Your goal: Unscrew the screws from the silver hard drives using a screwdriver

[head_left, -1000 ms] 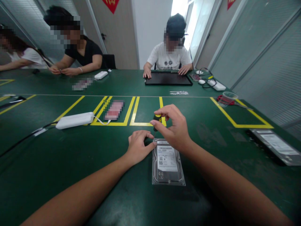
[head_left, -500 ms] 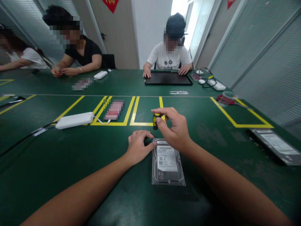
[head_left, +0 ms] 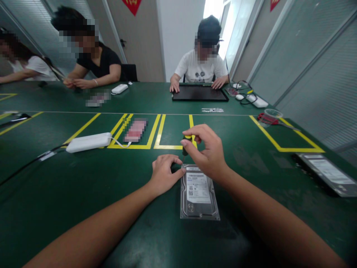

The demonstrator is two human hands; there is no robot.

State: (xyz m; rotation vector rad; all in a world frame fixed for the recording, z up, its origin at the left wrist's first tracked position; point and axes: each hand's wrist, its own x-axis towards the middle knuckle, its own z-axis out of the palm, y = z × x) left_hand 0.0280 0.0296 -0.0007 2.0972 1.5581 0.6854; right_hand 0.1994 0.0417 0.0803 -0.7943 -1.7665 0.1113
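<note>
A hard drive [head_left: 198,190] with a white label lies flat on the green table in front of me. My right hand [head_left: 208,149] pinches the handle of a small yellow and black screwdriver [head_left: 185,150] between thumb and fingers. The screwdriver stands nearly upright, its thin shaft coming down at the drive's far left corner. Beside that corner, my left hand [head_left: 166,172] rests with thumb and index finger against the drive, around the screwdriver's tip. What the tip touches is too small to make out.
Another hard drive [head_left: 330,173] lies at the right. Left of centre are a white power bank [head_left: 89,142], its cable and a blurred phone [head_left: 135,130]. A clear cup [head_left: 273,114] stands beside red wires. Across the table, a person [head_left: 199,65] touches a black panel [head_left: 200,93]; others sit left.
My right hand's fingers have shifted on the screwdriver handle, covering more of it, and the handle has moved slightly right. My left hand and the hard drive stay in place.
</note>
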